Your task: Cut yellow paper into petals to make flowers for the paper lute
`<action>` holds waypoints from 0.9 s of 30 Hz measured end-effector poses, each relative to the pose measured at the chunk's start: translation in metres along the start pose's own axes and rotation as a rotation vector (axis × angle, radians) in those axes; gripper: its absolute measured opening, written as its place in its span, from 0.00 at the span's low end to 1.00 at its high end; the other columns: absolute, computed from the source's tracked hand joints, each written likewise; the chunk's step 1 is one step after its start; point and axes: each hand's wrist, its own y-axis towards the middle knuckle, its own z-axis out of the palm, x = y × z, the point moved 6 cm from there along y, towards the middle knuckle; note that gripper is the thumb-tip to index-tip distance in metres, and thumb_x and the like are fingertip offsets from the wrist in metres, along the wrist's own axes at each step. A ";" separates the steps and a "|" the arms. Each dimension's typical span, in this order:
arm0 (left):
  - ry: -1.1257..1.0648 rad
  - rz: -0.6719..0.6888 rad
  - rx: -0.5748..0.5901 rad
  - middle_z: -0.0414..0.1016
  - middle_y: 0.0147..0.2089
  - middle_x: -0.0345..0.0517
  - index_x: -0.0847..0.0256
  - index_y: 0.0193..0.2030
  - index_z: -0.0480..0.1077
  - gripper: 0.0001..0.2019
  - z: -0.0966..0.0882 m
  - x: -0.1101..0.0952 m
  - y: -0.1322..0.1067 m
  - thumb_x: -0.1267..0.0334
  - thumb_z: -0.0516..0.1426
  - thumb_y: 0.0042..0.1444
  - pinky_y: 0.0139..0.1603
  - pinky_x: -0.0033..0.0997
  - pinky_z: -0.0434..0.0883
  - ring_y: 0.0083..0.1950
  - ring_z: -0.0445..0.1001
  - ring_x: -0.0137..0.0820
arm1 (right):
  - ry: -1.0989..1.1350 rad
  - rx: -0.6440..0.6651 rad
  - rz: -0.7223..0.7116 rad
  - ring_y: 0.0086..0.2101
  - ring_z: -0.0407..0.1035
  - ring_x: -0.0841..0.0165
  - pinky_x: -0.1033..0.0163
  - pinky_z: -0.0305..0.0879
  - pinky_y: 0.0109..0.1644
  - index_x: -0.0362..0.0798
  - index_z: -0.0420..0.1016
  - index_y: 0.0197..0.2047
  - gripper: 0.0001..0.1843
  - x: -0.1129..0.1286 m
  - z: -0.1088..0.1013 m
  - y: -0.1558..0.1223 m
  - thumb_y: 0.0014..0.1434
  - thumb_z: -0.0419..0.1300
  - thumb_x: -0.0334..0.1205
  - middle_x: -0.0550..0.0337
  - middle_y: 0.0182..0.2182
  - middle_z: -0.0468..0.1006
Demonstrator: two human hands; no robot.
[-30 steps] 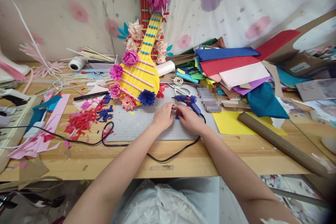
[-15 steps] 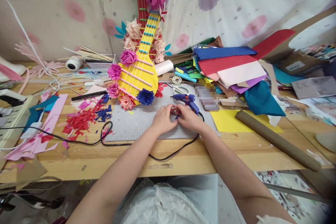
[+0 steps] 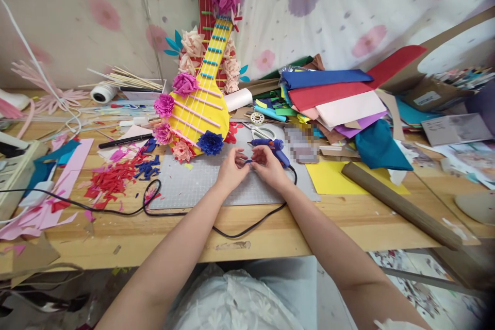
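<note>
Over the grey cutting mat [image 3: 181, 185], my left hand [image 3: 232, 169] and my right hand [image 3: 267, 166] meet fingertip to fingertip. Pinched between them is a small dark blue paper piece [image 3: 248, 162], mostly hidden by the fingers. Just behind my right hand lies a blue glue gun [image 3: 269, 143], its nozzle pointing left. Scissors [image 3: 260, 133] rest beyond it. At the mat's back left leans a yellow paper lute-like instrument [image 3: 207, 108] with pink rods, strings and paper flowers, among them a dark blue flower [image 3: 210, 143].
Red paper scraps [image 3: 110, 180] and blue paper scraps [image 3: 148, 167] lie left of the mat. The glue gun's black cord [image 3: 247, 232] loops along the front. To the right are yellow paper [image 3: 328, 178], a brown roll [image 3: 402, 206] and stacked coloured paper [image 3: 332, 98].
My hands have come slightly apart, and the blue paper piece shows more between the fingertips. The whole view has shifted a little.
</note>
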 end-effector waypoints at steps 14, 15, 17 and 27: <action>-0.301 -0.118 -0.178 0.71 0.27 0.36 0.59 0.36 0.61 0.15 -0.013 0.017 0.012 0.73 0.58 0.41 0.30 0.23 0.68 0.26 0.71 0.24 | -0.155 0.571 0.363 0.26 0.63 0.73 0.66 0.60 0.30 0.47 0.67 0.34 0.18 0.010 -0.061 -0.022 0.50 0.60 0.54 0.63 0.25 0.69; -0.280 -0.102 -0.179 0.71 0.27 0.36 0.59 0.36 0.61 0.14 -0.013 0.016 0.013 0.73 0.58 0.41 0.31 0.24 0.68 0.27 0.71 0.24 | -0.242 0.477 0.377 0.26 0.63 0.73 0.67 0.59 0.29 0.46 0.68 0.33 0.20 0.007 -0.076 -0.018 0.49 0.59 0.56 0.63 0.24 0.69; -0.211 -0.061 -0.171 0.70 0.28 0.37 0.59 0.34 0.62 0.11 -0.012 0.014 0.014 0.72 0.57 0.42 0.32 0.24 0.68 0.29 0.71 0.24 | -0.411 0.258 0.334 0.26 0.63 0.72 0.67 0.58 0.29 0.46 0.70 0.34 0.22 0.005 -0.097 -0.008 0.47 0.60 0.58 0.62 0.25 0.70; 0.122 -0.018 -0.228 0.69 0.27 0.37 0.59 0.28 0.62 0.05 -0.012 0.012 0.017 0.69 0.56 0.46 0.33 0.27 0.68 0.28 0.70 0.26 | -0.506 -0.124 0.323 0.33 0.71 0.60 0.59 0.64 0.35 0.46 0.76 0.30 0.21 -0.013 -0.063 0.015 0.46 0.60 0.57 0.54 0.27 0.77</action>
